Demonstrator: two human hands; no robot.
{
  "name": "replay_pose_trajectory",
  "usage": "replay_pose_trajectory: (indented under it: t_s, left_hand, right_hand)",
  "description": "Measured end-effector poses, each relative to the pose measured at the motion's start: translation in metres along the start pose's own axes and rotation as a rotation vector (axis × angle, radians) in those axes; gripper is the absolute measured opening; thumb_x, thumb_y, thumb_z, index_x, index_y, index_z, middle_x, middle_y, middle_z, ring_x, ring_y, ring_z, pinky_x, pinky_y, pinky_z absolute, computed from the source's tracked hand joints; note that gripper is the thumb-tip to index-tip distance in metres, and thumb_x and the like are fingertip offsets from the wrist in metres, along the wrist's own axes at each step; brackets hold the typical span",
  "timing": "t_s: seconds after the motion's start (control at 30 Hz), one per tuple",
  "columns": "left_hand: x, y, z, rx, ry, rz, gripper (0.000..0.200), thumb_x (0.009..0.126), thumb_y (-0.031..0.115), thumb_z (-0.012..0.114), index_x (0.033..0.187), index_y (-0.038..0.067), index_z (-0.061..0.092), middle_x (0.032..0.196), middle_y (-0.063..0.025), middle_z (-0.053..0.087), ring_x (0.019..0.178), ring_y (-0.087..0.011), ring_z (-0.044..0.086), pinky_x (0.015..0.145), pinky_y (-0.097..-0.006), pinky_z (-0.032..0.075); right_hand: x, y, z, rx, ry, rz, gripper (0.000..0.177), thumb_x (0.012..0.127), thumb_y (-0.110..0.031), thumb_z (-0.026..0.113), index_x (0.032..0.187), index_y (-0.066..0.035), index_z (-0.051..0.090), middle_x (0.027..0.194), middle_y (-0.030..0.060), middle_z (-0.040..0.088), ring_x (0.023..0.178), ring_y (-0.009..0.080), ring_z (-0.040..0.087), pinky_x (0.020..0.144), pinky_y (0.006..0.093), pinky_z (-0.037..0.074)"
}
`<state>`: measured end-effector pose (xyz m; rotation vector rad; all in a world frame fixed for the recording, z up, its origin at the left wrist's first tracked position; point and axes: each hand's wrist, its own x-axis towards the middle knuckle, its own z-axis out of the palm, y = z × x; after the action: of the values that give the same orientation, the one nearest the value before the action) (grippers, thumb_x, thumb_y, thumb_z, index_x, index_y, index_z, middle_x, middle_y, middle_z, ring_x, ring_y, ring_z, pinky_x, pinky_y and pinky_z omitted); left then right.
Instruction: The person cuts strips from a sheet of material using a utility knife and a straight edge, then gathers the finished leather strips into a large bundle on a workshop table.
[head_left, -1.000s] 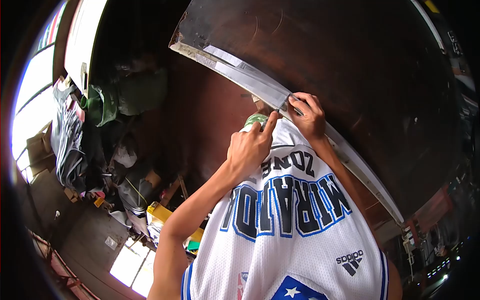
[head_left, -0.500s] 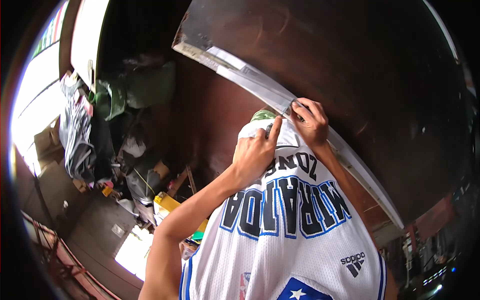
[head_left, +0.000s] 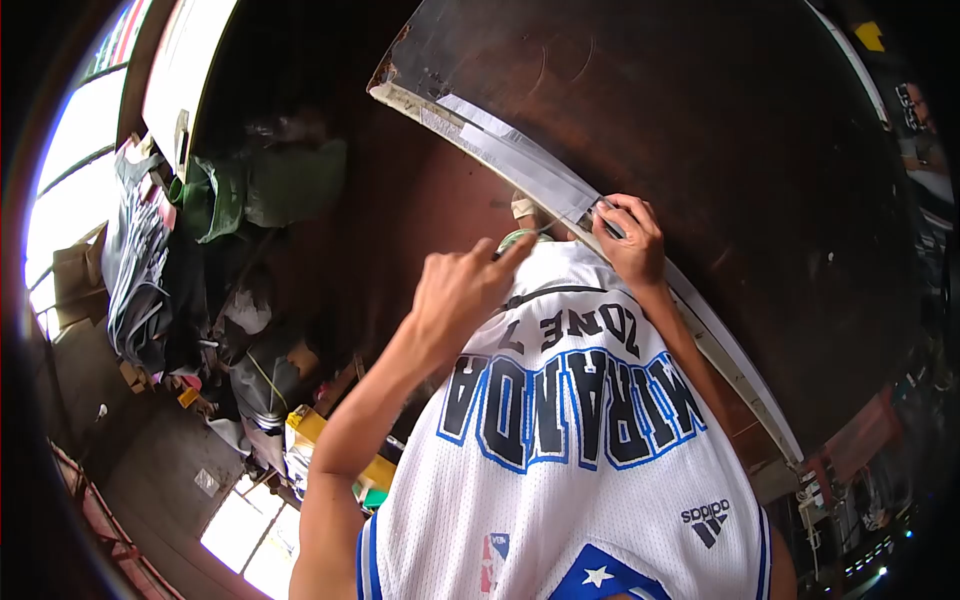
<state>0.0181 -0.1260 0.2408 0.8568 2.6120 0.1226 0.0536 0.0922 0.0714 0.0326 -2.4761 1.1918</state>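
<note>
My left hand (head_left: 462,290) is closed around a slim dark tool, mostly hidden by the fingers, with a thin tip pointing toward the strip. The index finger lies along it. My right hand (head_left: 632,240) pinches at a pale strip (head_left: 540,172), perhaps paper, along the near edge of the dark tabletop (head_left: 700,150). Something small and dark shows between the right fingers; I cannot make out what it is. The white jersey (head_left: 560,480) on my body lies close below both hands.
At the left stand piled grey material (head_left: 145,270) and a green bag (head_left: 290,185). A yellow object (head_left: 305,435) lies by my left elbow. The table's corner (head_left: 380,85) juts out at upper left. A person (head_left: 925,150) is at the far right.
My left hand has moved left and slightly down, away from the strip and my right hand. The right hand stays almost in place at the strip.
</note>
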Motion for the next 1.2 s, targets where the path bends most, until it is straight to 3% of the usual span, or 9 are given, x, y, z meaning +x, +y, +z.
replay_pose_trajectory:
  t_s: [0.13,0.23,0.43,0.57,0.63,0.7,0.87,1.1,1.2]
  left_hand:
    - [0.027,-0.044,0.004,0.284,0.023,0.266,0.038,0.088,0.023,0.066,0.126,0.023,0.063,0.072,-0.0044,0.064,0.05,-0.0167,0.062,0.042,-0.0299,0.045]
    - [0.072,-0.047,-0.025,0.347,-0.049,0.329,0.035,0.089,0.021,0.066,0.124,0.025,0.065,0.068,-0.005,0.064,0.051,-0.0168,0.062,0.043,-0.0293,0.045]
    - [0.101,-0.055,-0.053,0.248,0.027,0.349,0.033,0.082,0.013,0.069,0.114,0.023,0.072,0.076,-0.0051,0.07,0.069,-0.0224,0.068,0.059,-0.0348,0.051]
    - [0.092,-0.059,-0.034,0.182,-0.006,0.42,0.032,0.085,0.015,0.067,0.115,0.024,0.072,0.079,-0.0053,0.071,0.067,-0.023,0.068,0.057,-0.035,0.05]
    - [0.093,-0.06,-0.037,0.12,-0.072,0.277,0.032,0.086,0.015,0.065,0.116,0.024,0.072,0.076,-0.0057,0.07,0.065,-0.0232,0.067,0.055,-0.0357,0.05]
    - [0.095,-0.064,-0.042,0.182,0.163,0.314,0.027,0.086,0.017,0.067,0.112,0.022,0.073,0.065,-0.0065,0.066,0.054,-0.0229,0.063,0.049,-0.0355,0.047]
    - [0.084,-0.058,-0.037,0.03,-0.062,0.388,0.029,0.086,0.019,0.066,0.114,0.026,0.072,0.064,-0.0073,0.065,0.057,-0.0233,0.064,0.052,-0.0364,0.048]
    - [0.11,-0.07,-0.041,0.25,0.048,0.347,0.029,0.084,0.016,0.068,0.111,0.026,0.074,0.067,-0.0056,0.069,0.056,-0.0214,0.064,0.051,-0.0348,0.048]
    - [0.105,-0.067,-0.05,0.135,0.026,0.385,0.029,0.084,0.015,0.068,0.111,0.025,0.074,0.068,-0.006,0.069,0.056,-0.022,0.064,0.051,-0.0356,0.049]
  right_hand:
    - [-0.001,-0.002,0.001,-0.017,0.009,0.0,0.014,0.074,-0.002,0.076,0.084,-0.008,0.068,0.092,0.0028,0.065,0.08,0.0243,0.063,0.069,0.0345,0.053]
    - [-0.001,0.006,0.002,-0.012,0.009,-0.022,0.015,0.074,-0.003,0.076,0.085,-0.009,0.068,0.093,0.0025,0.065,0.08,0.0243,0.063,0.069,0.0344,0.053]
    - [-0.003,0.009,0.004,-0.039,0.025,-0.022,0.018,0.073,-0.003,0.077,0.087,-0.009,0.068,0.094,0.0023,0.065,0.081,0.0242,0.063,0.071,0.0345,0.055]
    - [-0.004,0.008,0.002,-0.038,0.011,-0.024,0.02,0.072,-0.002,0.076,0.089,-0.008,0.068,0.095,0.0024,0.064,0.084,0.0241,0.063,0.072,0.0343,0.055]
    - [-0.004,0.009,0.001,-0.045,-0.001,-0.034,0.021,0.071,-0.002,0.076,0.09,-0.009,0.068,0.096,0.0025,0.063,0.084,0.0239,0.063,0.072,0.0343,0.056]
    - [-0.005,0.011,0.001,-0.051,-0.001,-0.039,0.021,0.072,-0.002,0.076,0.09,-0.009,0.068,0.096,0.0025,0.063,0.084,0.0237,0.063,0.072,0.0342,0.056]
    - [-0.004,0.008,0.0,-0.056,-0.007,-0.042,0.021,0.072,-0.002,0.076,0.089,-0.009,0.067,0.096,0.0027,0.063,0.084,0.0235,0.063,0.072,0.034,0.056]
    - [-0.005,0.008,0.002,-0.035,-0.007,-0.04,0.021,0.072,-0.002,0.076,0.09,-0.008,0.067,0.096,0.0026,0.063,0.083,0.0234,0.062,0.071,0.0338,0.056]
    - [-0.004,0.008,0.001,-0.034,-0.007,-0.043,0.021,0.071,-0.002,0.076,0.09,-0.008,0.067,0.096,0.0026,0.063,0.083,0.0231,0.062,0.071,0.0336,0.056]
